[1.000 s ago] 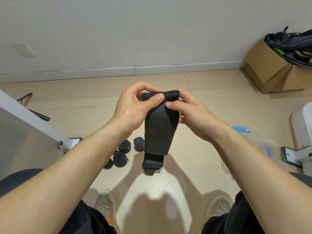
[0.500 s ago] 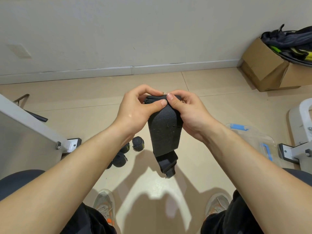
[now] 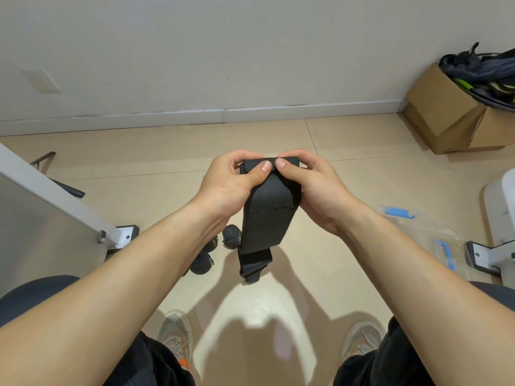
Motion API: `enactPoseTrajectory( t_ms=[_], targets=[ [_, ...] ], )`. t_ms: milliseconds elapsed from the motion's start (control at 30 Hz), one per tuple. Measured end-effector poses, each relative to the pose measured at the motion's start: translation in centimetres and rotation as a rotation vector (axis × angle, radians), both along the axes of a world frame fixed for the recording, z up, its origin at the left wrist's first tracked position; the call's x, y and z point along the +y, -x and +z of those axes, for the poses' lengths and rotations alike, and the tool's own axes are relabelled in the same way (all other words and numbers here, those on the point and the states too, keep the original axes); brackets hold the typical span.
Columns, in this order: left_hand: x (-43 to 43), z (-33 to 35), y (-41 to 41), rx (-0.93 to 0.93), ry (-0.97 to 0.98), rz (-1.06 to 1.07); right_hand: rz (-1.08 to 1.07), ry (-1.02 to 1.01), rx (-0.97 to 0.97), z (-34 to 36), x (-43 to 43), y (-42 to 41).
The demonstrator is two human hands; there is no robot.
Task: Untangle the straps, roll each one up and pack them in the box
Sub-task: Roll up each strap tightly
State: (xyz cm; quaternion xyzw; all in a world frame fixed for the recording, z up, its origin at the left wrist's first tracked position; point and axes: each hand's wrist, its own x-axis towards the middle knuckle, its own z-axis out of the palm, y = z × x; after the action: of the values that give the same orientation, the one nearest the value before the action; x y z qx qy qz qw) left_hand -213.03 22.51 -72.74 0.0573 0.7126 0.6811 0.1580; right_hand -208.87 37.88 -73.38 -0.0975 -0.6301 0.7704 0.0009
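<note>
Head view: wide black woven elastic strap (image 3: 269, 215) is held in the air, its top end folded over and pinched by both hands.
- Grip, left hand (image 3: 231, 185): thumb pressed on the near face of the fold, fingers curled behind it.
- Grip, right hand (image 3: 315, 188): thumb tip just beside the left thumb tip, fingers curled over the top edge.
- Both sets of fingers are clamped on the strap.
- Below the thumbs the band hangs free and flat, then narrows to a thinner tail that twists at its end.

Handling (judgement): light, soft and limp, with no stiffness to keep a coil. The weave looks grippy rather than slippery, and it is not fragile. A roll probably springs loose if finger pressure lets up. So the hold belongs at the rolled core, thumbs on the near face and fingertips behind, with the edges kept square between the thumbs.

Small black rolled straps (image 3: 231, 236) lie on the floor below the left wrist. A clear plastic box with blue latches (image 3: 434, 232) sits on the floor beyond the right forearm, well apart from the fingers.
</note>
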Motion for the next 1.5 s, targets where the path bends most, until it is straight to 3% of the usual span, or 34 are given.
enactPoseTrajectory(
  t_ms=[267,633,933,1167,1500],
  targets=[
    [0.0,0.3,-0.3,0.053,-0.007,-0.025,0.002,-0.186,0.069,-0.4,0.0,0.0],
    [0.5,0.7,-0.8,-0.173,-0.136,-0.134,-0.027,-0.145,0.163,-0.1,0.4,-0.3],
    [0.2,0.5,-0.1,-0.037,-0.1,-0.002,-0.054,0.026,0.072,-0.5,-0.3,-0.1],
    [0.3,0.3,-0.5,0.104,-0.04,-0.005,-0.074,-0.149,0.066,-1.2,-0.9,0.1],
    [1.5,-0.8,-0.6,-0.044,0.064,-0.001,-0.104,-0.447,0.13,-1.4,-1.0,-0.7]
  ],
)
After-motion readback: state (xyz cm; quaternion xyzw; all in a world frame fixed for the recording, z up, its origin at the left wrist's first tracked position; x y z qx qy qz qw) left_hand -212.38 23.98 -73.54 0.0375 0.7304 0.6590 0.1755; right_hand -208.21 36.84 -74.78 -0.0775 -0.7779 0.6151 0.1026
